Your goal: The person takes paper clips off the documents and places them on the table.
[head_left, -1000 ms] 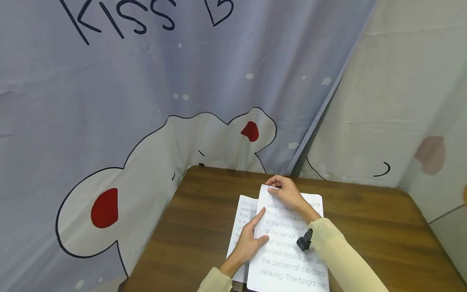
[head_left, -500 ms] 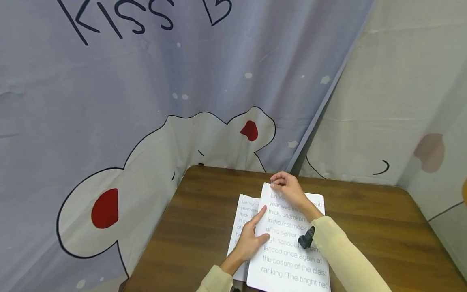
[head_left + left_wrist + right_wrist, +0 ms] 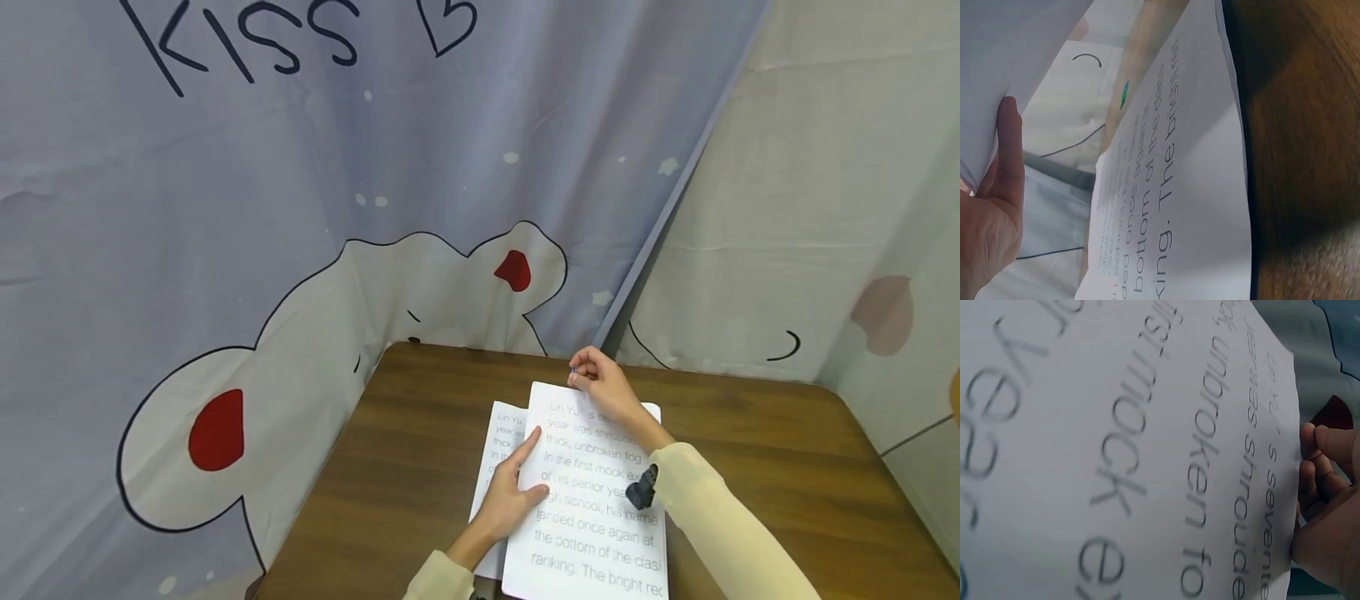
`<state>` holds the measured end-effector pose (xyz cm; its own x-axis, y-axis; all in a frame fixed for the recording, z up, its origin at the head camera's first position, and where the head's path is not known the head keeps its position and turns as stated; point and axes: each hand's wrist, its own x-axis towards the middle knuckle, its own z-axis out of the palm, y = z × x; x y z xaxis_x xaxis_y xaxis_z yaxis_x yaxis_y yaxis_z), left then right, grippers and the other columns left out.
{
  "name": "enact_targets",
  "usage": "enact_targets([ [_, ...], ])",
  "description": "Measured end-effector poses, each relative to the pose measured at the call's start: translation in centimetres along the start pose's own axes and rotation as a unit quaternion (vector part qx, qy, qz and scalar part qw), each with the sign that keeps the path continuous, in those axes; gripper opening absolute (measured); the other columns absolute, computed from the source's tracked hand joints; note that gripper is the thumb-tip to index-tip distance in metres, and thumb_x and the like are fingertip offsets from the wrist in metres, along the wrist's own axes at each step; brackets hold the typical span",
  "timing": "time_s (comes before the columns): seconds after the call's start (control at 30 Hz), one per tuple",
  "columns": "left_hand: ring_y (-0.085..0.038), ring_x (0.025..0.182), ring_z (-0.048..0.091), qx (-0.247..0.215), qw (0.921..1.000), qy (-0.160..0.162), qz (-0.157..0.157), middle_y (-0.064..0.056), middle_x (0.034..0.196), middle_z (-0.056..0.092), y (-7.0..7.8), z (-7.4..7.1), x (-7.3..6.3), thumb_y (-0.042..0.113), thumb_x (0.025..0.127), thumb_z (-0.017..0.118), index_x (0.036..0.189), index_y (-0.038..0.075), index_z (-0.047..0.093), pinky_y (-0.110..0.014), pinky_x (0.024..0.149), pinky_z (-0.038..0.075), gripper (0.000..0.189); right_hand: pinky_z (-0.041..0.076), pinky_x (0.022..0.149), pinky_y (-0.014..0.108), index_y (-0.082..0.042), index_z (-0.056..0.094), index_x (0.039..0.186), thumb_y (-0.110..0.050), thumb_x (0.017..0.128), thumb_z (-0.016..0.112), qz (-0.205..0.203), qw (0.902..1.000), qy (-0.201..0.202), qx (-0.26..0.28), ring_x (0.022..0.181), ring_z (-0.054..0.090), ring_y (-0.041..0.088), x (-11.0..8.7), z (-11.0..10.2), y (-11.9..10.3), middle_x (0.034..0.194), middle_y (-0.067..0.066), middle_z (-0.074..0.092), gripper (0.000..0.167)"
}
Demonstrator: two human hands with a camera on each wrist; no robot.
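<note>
My left hand [image 3: 506,496] holds white printed sheets [image 3: 592,500] at their left edge, thumb in front and fingers behind. In the left wrist view, the held sheets [image 3: 1004,69] stand raised off the table. At their top edge is my right hand [image 3: 606,385], thumb and forefinger pinching a small blue thing [image 3: 573,369], mostly hidden by the fingertips. The right wrist view shows this hand [image 3: 1329,494] with curled fingers close at the top edge of the front sheet [image 3: 1166,456]. A second printed paper [image 3: 487,467] lies on the table, partly covered by the held sheets.
A small green and blue object [image 3: 1124,94] lies on the table past the second paper. The brown wooden table [image 3: 405,467] has rounded back corners. Close behind it hangs a printed curtain [image 3: 427,283], with a pale cloth [image 3: 765,208] at right.
My right hand has slid to the right along the top edge of the sheets and risen slightly off it. The held sheets have shifted a little left. My left hand keeps its grip.
</note>
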<state>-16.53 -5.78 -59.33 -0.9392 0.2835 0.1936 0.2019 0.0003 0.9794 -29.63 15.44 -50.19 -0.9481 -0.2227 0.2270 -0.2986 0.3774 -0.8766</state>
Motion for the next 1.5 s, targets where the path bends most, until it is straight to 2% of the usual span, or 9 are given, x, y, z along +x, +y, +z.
enact_targets([
  [0.2, -0.023, 0.162, 0.025, 0.022, 0.9997, 0.007, -0.005, 0.001, 0.174, 0.030, 0.2, -0.6, 0.0, -0.014, 0.083, 0.065, 0.167, 0.020, 0.034, -0.028, 0.129, 0.021, 0.095, 0.048, 0.069, 0.023, -0.003, 0.063, 0.113, 0.001, 0.100, 0.066, 0.005, 0.9996, 0.010, -0.024, 0.078, 0.063, 0.027, -0.8, -2.2, 0.9, 0.090, 0.022, 0.068, 0.014],
  [0.37, -0.024, 0.161, 0.027, 0.028, 0.9995, 0.011, -0.005, -0.001, 0.173, 0.033, 0.3, -0.9, 0.2, -0.015, 0.082, 0.064, 0.166, 0.020, 0.036, -0.016, 0.124, 0.022, 0.096, 0.048, 0.067, 0.024, -0.006, 0.066, 0.110, -0.002, 0.098, 0.068, -0.010, 0.9983, 0.017, -0.054, 0.077, 0.066, 0.025, -1.5, -4.3, 1.8, 0.089, 0.016, 0.071, 0.012],
  [0.53, -0.027, 0.161, 0.027, 0.028, 0.9996, 0.010, -0.002, -0.004, 0.173, 0.032, 0.1, -1.3, 0.2, -0.016, 0.081, 0.064, 0.166, 0.019, 0.035, -0.014, 0.122, 0.023, 0.097, 0.049, 0.067, 0.025, -0.008, 0.067, 0.107, -0.004, 0.096, 0.071, -0.015, 0.9971, 0.028, -0.069, 0.074, 0.063, 0.018, -2.3, -5.8, 3.1, 0.086, 0.010, 0.071, 0.012],
  [0.73, -0.027, 0.162, 0.024, 0.020, 0.9998, 0.007, 0.001, -0.004, 0.174, 0.029, -0.3, -1.8, 0.0, -0.017, 0.081, 0.063, 0.167, 0.019, 0.034, -0.017, 0.124, 0.022, 0.098, 0.050, 0.067, 0.026, -0.002, 0.064, 0.108, 0.001, 0.097, 0.068, -0.005, 0.9979, 0.034, -0.055, 0.077, 0.063, 0.019, -3.5, -7.3, 3.9, 0.087, 0.015, 0.070, 0.012],
  [0.97, -0.029, 0.160, 0.029, 0.015, 0.9999, 0.004, 0.007, -0.006, 0.174, 0.030, -0.4, -2.3, -0.2, -0.016, 0.082, 0.062, 0.167, 0.017, 0.033, -0.015, 0.121, 0.030, 0.096, 0.045, 0.065, 0.024, 0.000, 0.063, 0.113, -0.002, 0.099, 0.068, 0.000, 0.9977, 0.030, -0.061, 0.076, 0.061, 0.021, -4.4, -8.7, 4.8, 0.090, 0.019, 0.071, 0.015],
  [1.1, -0.035, 0.158, 0.031, 0.024, 0.9997, 0.003, 0.008, -0.011, 0.174, 0.029, -0.5, -2.8, -0.5, -0.016, 0.083, 0.062, 0.167, 0.014, 0.032, -0.024, 0.123, 0.035, 0.095, 0.047, 0.064, 0.024, 0.001, 0.064, 0.115, -0.003, 0.099, 0.069, 0.007, 0.9978, 0.027, -0.060, 0.076, 0.062, 0.019, -4.9, -9.1, 5.4, 0.091, 0.019, 0.072, 0.018],
  [1.27, -0.035, 0.157, 0.034, 0.020, 0.9997, 0.008, 0.007, -0.012, 0.175, 0.026, -0.5, -3.4, -0.7, -0.017, 0.083, 0.062, 0.167, 0.013, 0.031, -0.037, 0.125, 0.034, 0.095, 0.054, 0.068, 0.027, 0.002, 0.065, 0.116, -0.004, 0.099, 0.070, 0.013, 0.9974, 0.025, -0.067, 0.078, 0.065, 0.012, -5.4, -9.9, 6.6, 0.093, 0.020, 0.074, 0.018],
  [1.4, -0.032, 0.156, 0.037, 0.006, 0.9999, 0.014, 0.003, -0.009, 0.175, 0.026, -0.5, -3.7, -0.5, -0.018, 0.082, 0.063, 0.167, 0.015, 0.032, -0.025, 0.122, 0.038, 0.096, 0.055, 0.072, 0.027, 0.001, 0.066, 0.116, -0.006, 0.099, 0.071, 0.023, 0.9962, 0.024, -0.080, 0.079, 0.067, 0.009, -5.9, -10.7, 7.3, 0.095, 0.022, 0.075, 0.019],
  [1.5, -0.030, 0.156, 0.037, 0.001, 0.9999, 0.016, 0.002, -0.008, 0.175, 0.027, -0.5, -3.8, -0.2, -0.019, 0.083, 0.062, 0.167, 0.015, 0.033, -0.015, 0.118, 0.035, 0.096, 0.055, 0.073, 0.027, 0.001, 0.068, 0.116, -0.005, 0.098, 0.073, 0.031, 0.9955, 0.026, -0.086, 0.079, 0.069, 0.007, -6.2, -11.3, 7.7, 0.094, 0.021, 0.077, 0.020],
])
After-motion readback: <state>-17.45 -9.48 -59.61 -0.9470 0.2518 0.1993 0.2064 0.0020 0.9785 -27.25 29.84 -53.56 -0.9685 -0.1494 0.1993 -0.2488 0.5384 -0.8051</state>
